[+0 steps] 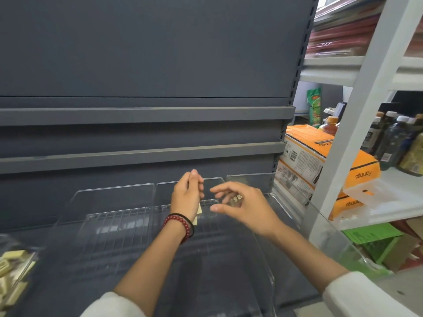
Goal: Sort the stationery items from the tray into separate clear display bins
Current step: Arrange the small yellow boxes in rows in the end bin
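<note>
Here, the left hand (186, 197) clutches pale yellow pieces (199, 210) over the middle clear bin (164, 193) at twelve o'clock; the right hand (242, 208) hovers spread, empty, at one o'clock. Best released low inside its walls; tray (37, 249) at eight o'clock.

Three clear plastic bins (114, 197) side by side on dark grey metal shelf (142, 156). Left hand (186, 197), gripping pale rectangular pieces (199, 210), beside right hand (245, 207) over middle bin. Clear plastic tray (34, 256) front left. Orange cardboard cartons (320, 156) stacked on white shelving (357, 133), right.
</note>
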A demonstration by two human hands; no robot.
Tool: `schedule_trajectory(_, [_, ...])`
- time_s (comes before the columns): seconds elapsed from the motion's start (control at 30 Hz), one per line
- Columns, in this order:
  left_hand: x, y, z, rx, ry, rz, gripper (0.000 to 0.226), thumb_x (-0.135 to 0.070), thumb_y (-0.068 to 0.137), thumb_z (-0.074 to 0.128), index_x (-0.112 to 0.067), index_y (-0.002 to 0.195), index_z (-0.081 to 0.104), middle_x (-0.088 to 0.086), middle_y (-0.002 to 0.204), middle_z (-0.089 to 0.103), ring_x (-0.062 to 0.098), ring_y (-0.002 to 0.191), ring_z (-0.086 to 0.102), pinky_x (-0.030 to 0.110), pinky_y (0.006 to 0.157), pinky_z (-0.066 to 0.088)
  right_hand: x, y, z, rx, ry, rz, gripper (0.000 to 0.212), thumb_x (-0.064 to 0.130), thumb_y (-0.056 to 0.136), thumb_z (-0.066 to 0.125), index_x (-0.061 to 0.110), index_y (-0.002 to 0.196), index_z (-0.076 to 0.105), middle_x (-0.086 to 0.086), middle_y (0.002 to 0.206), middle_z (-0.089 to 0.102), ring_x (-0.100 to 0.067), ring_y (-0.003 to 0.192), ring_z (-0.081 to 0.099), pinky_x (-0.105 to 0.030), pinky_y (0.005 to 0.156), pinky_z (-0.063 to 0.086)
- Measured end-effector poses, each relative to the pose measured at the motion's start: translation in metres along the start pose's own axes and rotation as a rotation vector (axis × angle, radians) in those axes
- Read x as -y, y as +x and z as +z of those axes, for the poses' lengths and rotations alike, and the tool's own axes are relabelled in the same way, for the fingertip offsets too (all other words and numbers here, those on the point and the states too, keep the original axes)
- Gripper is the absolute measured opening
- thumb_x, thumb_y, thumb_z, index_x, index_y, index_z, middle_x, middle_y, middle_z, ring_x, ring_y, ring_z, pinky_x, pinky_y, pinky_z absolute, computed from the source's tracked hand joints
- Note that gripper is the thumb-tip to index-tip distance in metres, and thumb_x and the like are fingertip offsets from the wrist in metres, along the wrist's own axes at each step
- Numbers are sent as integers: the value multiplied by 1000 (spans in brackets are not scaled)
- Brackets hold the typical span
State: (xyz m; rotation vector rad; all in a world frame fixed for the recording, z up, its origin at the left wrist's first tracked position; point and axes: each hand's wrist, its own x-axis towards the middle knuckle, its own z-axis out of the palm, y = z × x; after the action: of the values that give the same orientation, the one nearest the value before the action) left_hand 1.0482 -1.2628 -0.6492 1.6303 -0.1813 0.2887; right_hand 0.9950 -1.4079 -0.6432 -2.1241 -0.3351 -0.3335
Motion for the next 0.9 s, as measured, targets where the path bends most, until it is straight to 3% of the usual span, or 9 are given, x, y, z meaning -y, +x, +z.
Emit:
schedule_trajectory(0.1, [-4, -1, 2, 19, -26, 1, 35, -28, 102, 32, -16, 73, 46, -4, 67, 46, 3, 56, 45, 15, 57, 39, 8, 2, 8, 66, -35, -69, 47, 31, 69, 85, 28, 113, 68, 10, 99, 63, -4, 82, 57, -9, 69, 41])
schedule_trajectory(0.2, [-5, -1, 5, 81, -103, -89, 35, -38, 102, 31, -18, 76, 45, -2, 66, 47, 13, 60, 45, 26, 61, 41, 8, 5, 13, 91, -91, -106, 61, 32, 66, 87, 28, 121, 63, 9, 100, 59, -5, 81, 54, -9, 70, 40])
schedule_trajectory(0.3, [-4, 0, 6, 141, -115, -187, 40, -50, 99, 28, -21, 80, 48, -1, 72, 51, 17, 64, 49, 35, 65, 43, 5, 6, 15, 98, -130, -124, 57, 34, 65, 87, 32, 117, 63, 9, 99, 57, -6, 81, 54, -11, 75, 40])
schedule_trajectory(0.47, [-4, 2, 6, 99, -114, -233, 45, -54, 98, 22, -22, 87, 52, 1, 89, 56, 17, 75, 56, 35, 74, 46, 0, 4, 10, 88, -119, -116, 53, 33, 69, 85, 38, 115, 61, 12, 102, 53, -3, 84, 52, -10, 80, 40])
schedule_trajectory(0.57, [0, 3, 3, 86, -49, -269, 43, -54, 98, 21, -22, 94, 50, -1, 91, 54, 17, 81, 56, 31, 64, 47, -9, 3, 3, 1, -70, -78, 50, 28, 72, 83, 39, 115, 60, 15, 109, 54, -2, 86, 56, -9, 78, 40])
schedule_trajectory(0.63, [3, 3, 1, 111, -10, -294, 35, -49, 99, 28, -20, 102, 47, -4, 93, 51, 12, 82, 53, 31, 63, 48, -22, 1, -3, -67, -34, -25, 50, 21, 75, 81, 41, 116, 59, 15, 114, 54, 0, 86, 56, -9, 76, 40])
schedule_trajectory(0.73, [10, 3, 1, 159, 104, -286, 20, -35, 96, 50, -19, 106, 46, 1, 110, 52, 13, 92, 52, 32, 79, 50, -45, -1, -13, -189, -26, 62, 53, 10, 82, 73, 43, 120, 54, 13, 115, 56, -3, 89, 58, -15, 79, 45])
schedule_trajectory(0.8, [14, 1, 3, 212, 156, -283, 29, -18, 89, 63, -19, 111, 44, 4, 118, 46, 12, 94, 49, 22, 74, 44, -58, -5, -21, -249, -4, 152, 50, 8, 86, 69, 37, 122, 51, 13, 112, 60, -4, 88, 60, -13, 73, 46])
schedule_trajectory(0.9, [20, -1, 5, 327, 176, -292, 51, 4, 78, 66, -24, 110, 39, 7, 123, 37, 15, 101, 45, 22, 71, 41, -82, -14, -32, -229, -65, 286, 46, 12, 85, 71, 33, 120, 51, 10, 109, 62, -6, 82, 63, -14, 66, 47])
